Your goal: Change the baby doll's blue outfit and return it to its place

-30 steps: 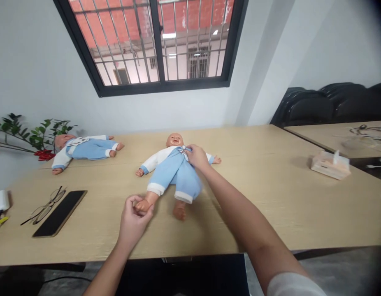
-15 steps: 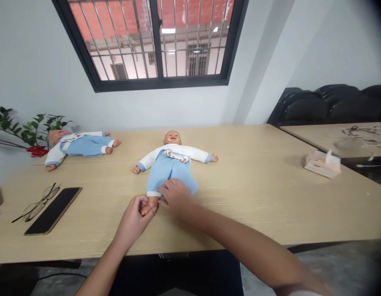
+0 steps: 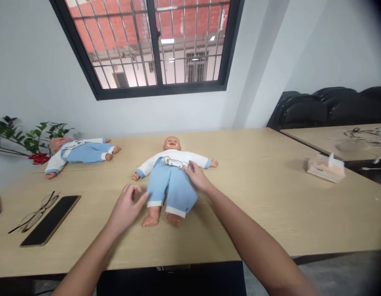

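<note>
A baby doll [image 3: 172,144] lies on its back in front of me, in a white top [image 3: 153,161] with blue cuffs and a cartoon print. Its light blue trousers [image 3: 161,181] have white hems, and both bare feet stick out below them. My right hand [image 3: 197,176] pinches the trousers at the waist, on the doll's right-hand side in view. My left hand [image 3: 128,205] is beside the other trouser leg, fingers bent and apart from the thumb, whose tip is at the cloth; nothing is held in it.
A second doll [image 3: 85,152] in matching clothes lies back left by a leafy plant [image 3: 31,137]. Glasses [image 3: 36,213] and a black phone-like slab [image 3: 51,220] lie on the left of the table [image 3: 255,205]. A tissue box [image 3: 325,168] stands right; black chairs [image 3: 304,111] are beyond.
My left hand has let go of the doll's foot and moved up beside the trouser leg. My right hand has gone from the trouser hems up to the waist, uncovering the other foot.
</note>
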`<state>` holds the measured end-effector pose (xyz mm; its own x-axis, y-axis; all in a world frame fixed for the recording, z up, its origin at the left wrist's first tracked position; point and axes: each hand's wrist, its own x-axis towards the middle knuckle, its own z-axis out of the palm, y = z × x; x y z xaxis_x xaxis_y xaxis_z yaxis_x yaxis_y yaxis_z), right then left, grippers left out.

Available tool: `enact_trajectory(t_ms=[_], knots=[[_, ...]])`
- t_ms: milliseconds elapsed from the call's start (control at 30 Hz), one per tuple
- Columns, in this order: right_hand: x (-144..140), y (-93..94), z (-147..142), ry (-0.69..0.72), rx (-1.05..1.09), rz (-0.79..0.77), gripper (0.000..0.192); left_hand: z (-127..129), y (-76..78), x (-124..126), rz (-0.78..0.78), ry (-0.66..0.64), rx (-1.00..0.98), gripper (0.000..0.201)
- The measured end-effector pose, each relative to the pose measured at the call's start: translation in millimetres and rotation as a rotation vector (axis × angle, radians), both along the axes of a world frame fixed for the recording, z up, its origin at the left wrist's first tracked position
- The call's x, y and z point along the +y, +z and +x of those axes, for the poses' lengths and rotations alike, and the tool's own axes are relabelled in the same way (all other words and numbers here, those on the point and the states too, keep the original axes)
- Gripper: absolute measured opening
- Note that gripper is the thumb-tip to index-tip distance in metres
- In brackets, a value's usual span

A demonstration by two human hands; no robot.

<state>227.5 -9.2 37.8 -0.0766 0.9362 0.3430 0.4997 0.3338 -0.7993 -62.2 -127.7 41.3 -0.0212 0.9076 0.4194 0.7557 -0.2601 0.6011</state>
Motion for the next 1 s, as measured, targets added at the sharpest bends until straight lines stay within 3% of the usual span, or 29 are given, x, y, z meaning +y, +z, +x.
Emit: enact_trajectory(t_ms=[100, 200, 300, 367, 500, 633, 700, 867, 1000], knots=[[9.8, -10.6, 5.4, 0.062, -0.003, -0.046, 0.032, 19.1, 29.9, 41.3, 0.123, -0.083, 0.020, 0.029], [1.0, -11.0, 0.0, 0.128, 0.251, -0.040, 0.031, 51.0, 51.1, 79.7, 0.205, -0.301, 0.098, 0.050], [-10.8, -6.8, -5.3, 0.277, 0.639, -0.129, 0.037, 79.1, 54.4, 108.0, 0.101, -0.523, 0.204, 0.090], [-15.2, -4.6, -5.2, 0.321, 0.761, -0.193, 0.042, 88.6, 50.0, 119.5, -0.039, -0.572, 0.232, 0.088], [-16.9, 1.7, 4.2, 0.345, 0.706, -0.226, 0.047, 85.1, 45.2, 126.2, -0.160, -0.628, 0.179, 0.050], [-19.4, 10.1, 15.6, 0.486, 0.346, -0.262, 0.044, 72.9, 51.0, 118.9, -0.162, -0.654, 0.065, 0.043], [-22.1, 11.9, 16.8, 0.491, 0.256, -0.279, 0.042, 70.2, 52.0, 114.1, -0.223, -0.660, 0.011, 0.042], [-27.6, 11.6, 10.6, 0.452, 0.609, -0.243, 0.042, 72.7, 45.3, 106.9, -0.311, -0.657, 0.051, 0.045], [-31.6, 19.6, 13.3, 0.526, 0.432, -0.258, 0.039, 70.6, 38.2, 110.1, -0.354, -0.764, 0.026, 0.030]])
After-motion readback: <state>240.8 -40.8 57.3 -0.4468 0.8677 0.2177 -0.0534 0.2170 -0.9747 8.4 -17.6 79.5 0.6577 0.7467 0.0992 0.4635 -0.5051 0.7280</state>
